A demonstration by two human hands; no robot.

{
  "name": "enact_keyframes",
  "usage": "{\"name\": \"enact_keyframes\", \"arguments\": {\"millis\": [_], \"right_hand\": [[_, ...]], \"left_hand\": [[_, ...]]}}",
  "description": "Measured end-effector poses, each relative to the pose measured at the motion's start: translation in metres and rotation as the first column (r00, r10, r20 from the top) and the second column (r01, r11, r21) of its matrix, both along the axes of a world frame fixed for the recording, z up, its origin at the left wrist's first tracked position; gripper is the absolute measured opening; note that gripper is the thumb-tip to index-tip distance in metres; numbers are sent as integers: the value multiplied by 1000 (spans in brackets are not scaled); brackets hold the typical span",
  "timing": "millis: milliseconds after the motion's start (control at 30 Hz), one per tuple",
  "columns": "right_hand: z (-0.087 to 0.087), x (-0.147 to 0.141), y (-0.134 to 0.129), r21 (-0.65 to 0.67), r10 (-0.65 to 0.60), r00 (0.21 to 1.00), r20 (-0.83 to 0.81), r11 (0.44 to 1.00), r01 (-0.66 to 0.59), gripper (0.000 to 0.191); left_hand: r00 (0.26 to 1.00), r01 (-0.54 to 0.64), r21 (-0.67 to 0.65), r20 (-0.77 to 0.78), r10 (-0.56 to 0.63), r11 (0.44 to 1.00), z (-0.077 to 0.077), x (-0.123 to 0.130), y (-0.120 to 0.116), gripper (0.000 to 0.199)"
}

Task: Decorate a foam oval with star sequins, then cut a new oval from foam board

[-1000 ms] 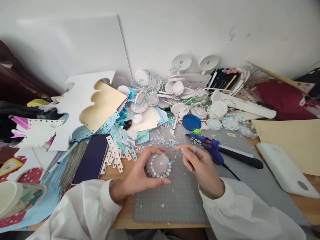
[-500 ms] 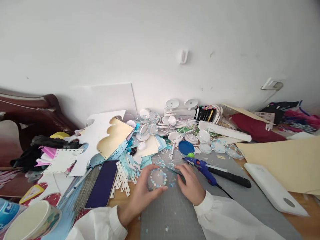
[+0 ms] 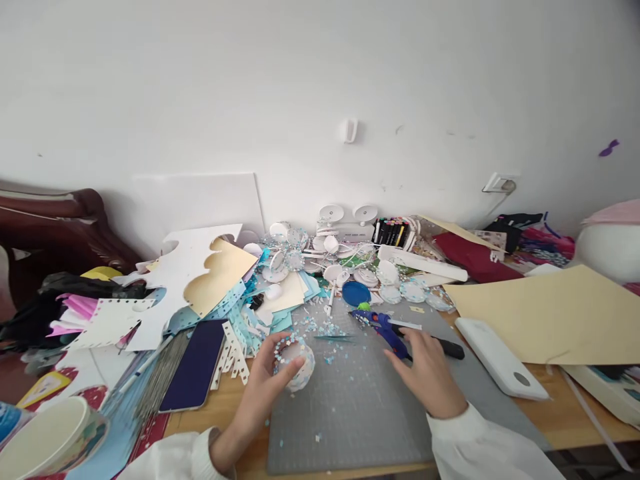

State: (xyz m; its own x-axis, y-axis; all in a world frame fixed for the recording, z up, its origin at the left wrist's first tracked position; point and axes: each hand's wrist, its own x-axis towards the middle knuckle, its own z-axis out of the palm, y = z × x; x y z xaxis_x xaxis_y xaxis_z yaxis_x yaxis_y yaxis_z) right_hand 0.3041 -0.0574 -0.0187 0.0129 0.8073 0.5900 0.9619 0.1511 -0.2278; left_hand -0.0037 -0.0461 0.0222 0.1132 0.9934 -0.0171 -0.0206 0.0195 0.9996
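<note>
My left hand (image 3: 267, 373) is wrapped round a small round white piece (image 3: 302, 375) whose rim is dotted with tiny blue and white paper shapes. It is tilted above the left part of the grey cutting mat (image 3: 360, 413). Over the mat's right side, my right hand (image 3: 425, 370) has thumb and fingers apart, close to the handle of the blue hot glue gun (image 3: 390, 337). Whether the fingertips touch the glue gun I cannot tell. Tweezers (image 3: 335, 338) lie on the mat between my hands, among scattered tiny paper shapes (image 3: 327, 327).
Behind the mat are a blue lid (image 3: 356, 293) and a pile of white decorated discs (image 3: 365, 275). On the left lie a dark phone (image 3: 193, 367), punched paper strips (image 3: 231, 357) and a paper bowl (image 3: 55, 433). To the right are a white power bank (image 3: 503, 357) and yellow card (image 3: 545, 313).
My right hand has let go of the tweezers, now lying on the mat, and moved right to the glue gun. The left hand has tilted the round piece. The view has shifted right.
</note>
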Motion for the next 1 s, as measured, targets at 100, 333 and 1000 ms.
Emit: {"name": "enact_keyframes", "arguments": {"millis": [100, 333, 1000], "right_hand": [[-3, 0, 15, -33, 46, 999, 13, 998, -45, 15], [14, 47, 8, 20, -46, 998, -39, 999, 47, 18], [-19, 144, 41, -78, -168, 986, 5, 983, 167, 27]], "left_hand": [[1000, 15, 15, -9, -15, 1000, 1, 3, -3, 47], [1000, 2, -29, 8, -2, 1000, 9, -5, -5, 49], [975, 73, -132, 219, -43, 989, 21, -7, 5, 47]]}}
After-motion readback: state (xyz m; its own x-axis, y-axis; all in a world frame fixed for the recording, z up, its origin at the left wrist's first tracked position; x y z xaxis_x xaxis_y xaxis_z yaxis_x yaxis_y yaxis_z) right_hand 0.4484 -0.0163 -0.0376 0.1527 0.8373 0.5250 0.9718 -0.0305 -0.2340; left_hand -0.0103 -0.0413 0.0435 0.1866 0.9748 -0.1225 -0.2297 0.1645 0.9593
